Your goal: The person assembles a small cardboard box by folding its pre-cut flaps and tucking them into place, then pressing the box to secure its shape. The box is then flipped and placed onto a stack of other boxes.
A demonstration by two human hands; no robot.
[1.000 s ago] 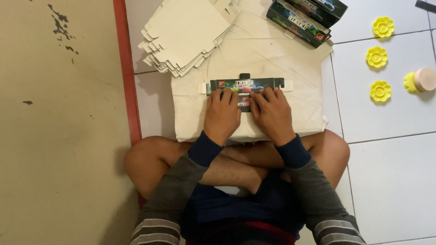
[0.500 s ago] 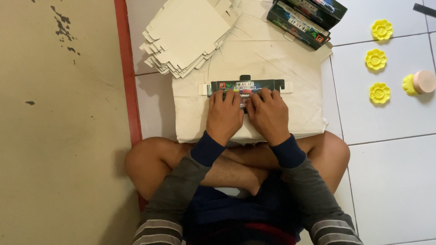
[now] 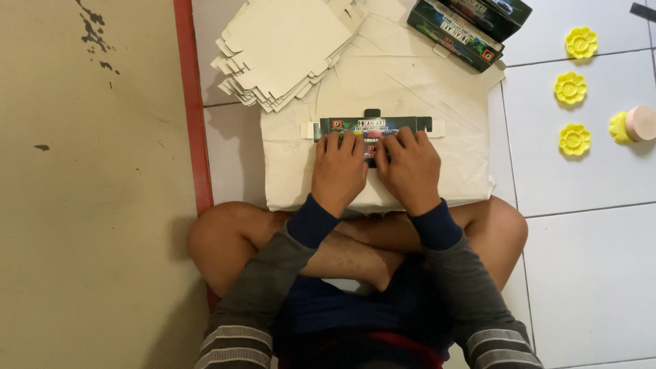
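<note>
While the person sits cross-legged, left hand (image 3: pixel 339 171) and right hand (image 3: pixel 408 167) side by side, fingers spread flat, pressing a printed carton blank (image 3: pixel 372 126), on a white cloth (image 3: pixel 294 164), flat blanks stacked (image 3: pixel 280 51) nearby.

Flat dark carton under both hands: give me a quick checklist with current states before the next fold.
1. Left hand pressing on the flat dark carton: ok.
2. Right hand pressing beside it: ok.
3. Carton lies on the white sheet, not on the floor tiles: ok.
4. Stack of carton blanks apart from the hands: ok.
5. Crease under the fingers: cannot tell.
</note>
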